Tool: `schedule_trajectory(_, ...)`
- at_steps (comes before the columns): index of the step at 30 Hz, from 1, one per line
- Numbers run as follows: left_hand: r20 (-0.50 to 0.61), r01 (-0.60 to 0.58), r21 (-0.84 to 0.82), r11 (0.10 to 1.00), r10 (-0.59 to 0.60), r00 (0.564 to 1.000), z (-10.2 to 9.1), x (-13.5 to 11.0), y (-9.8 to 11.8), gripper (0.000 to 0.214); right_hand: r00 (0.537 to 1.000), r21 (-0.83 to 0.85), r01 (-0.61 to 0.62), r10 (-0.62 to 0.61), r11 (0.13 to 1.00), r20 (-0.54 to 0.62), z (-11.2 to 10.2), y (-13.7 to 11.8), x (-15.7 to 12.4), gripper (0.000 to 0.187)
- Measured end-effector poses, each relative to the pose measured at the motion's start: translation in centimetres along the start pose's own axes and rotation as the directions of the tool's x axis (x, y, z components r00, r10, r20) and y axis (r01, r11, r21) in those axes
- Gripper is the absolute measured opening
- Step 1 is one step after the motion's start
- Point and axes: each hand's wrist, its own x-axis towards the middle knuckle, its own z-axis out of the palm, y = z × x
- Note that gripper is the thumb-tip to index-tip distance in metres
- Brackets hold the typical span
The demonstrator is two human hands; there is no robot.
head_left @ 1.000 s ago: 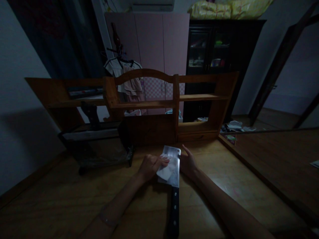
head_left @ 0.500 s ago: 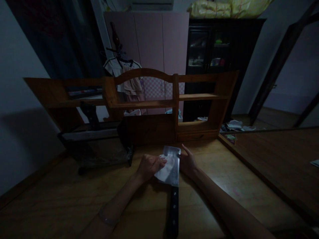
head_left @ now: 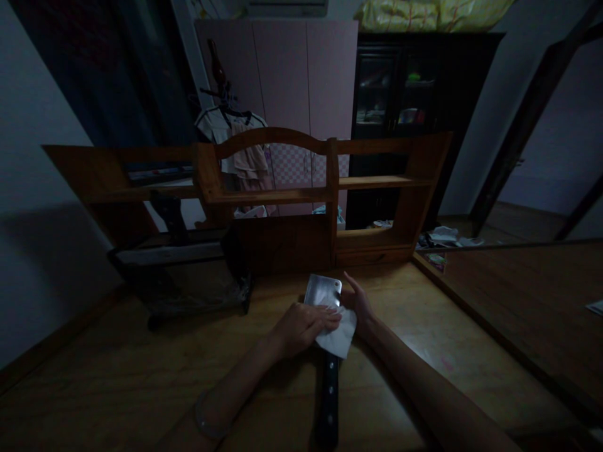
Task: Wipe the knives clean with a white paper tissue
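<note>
A cleaver [head_left: 321,289] with a broad metal blade and a black riveted handle is in front of me, its handle toward me. My left hand [head_left: 299,329] presses a white tissue [head_left: 342,339] on the lower blade near the handle, fingers laid over it. Along the blade's right edge is my right hand [head_left: 360,307], thumb raised and apart; its other fingers go in at the blade's edge, partly hidden behind blade and tissue. The handle is not held by either hand.
The wooden desk [head_left: 226,383] has a low shelf unit [head_left: 273,199] at its back. A dark-framed holder [head_left: 188,282] with clear sides and a black-handled item [head_left: 168,213] stands at the left. A raised ledge [head_left: 471,314] edges the right side.
My left hand has moved the tissue down and to the right across the blade, toward the handle, and its fingers have flattened. My right hand and the cleaver stay about where they were.
</note>
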Motion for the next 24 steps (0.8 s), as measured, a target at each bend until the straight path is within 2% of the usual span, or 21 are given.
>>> schedule_trajectory(2, -0.008, 0.05, -0.052, 0.997, -0.051, 0.999, -0.3, -0.1, -0.1, 0.038, 0.999, 0.043, -0.01, 0.008, 0.999, 0.04, 0.1, 0.0, 0.1, 0.046)
schedule_trajectory(6, -0.033, 0.191, -0.229, 0.954, -0.204, 0.978, -1.2, -0.5, -0.4, 0.046, 0.999, 0.074, 0.017, -0.019, 0.997, 0.028, 0.4, 0.2, 0.1, 0.043)
schedule_trajectory(11, -0.026, 0.262, -0.547, 0.795, -0.329, 0.944, -2.5, -0.7, -1.8, 0.057, 1.0, 0.072, 0.012, -0.014, 0.997, 0.026, 0.3, 0.4, 0.1, 0.043)
schedule_trajectory(14, -0.057, 0.284, -0.609, 0.741, -0.397, 0.916, -3.3, -0.8, -2.4, 0.058, 1.0, 0.073, 0.0, -0.002, 0.997, 0.024, 0.0, 0.4, 0.2, 0.044)
schedule_trajectory(18, -0.072, 0.275, -0.619, 0.736, -0.402, 0.913, -3.6, -0.8, -2.4, 0.056, 1.0, 0.077, -0.002, 0.002, 0.997, 0.0, -0.1, 0.4, 0.3, 0.043)
schedule_trajectory(24, 0.044, 0.292, -0.661, 0.691, -0.353, 0.935, -2.0, -0.5, -1.8, 0.056, 0.999, 0.072, 0.019, -0.022, 0.997, 0.049, 0.0, 0.4, 0.2, 0.044)
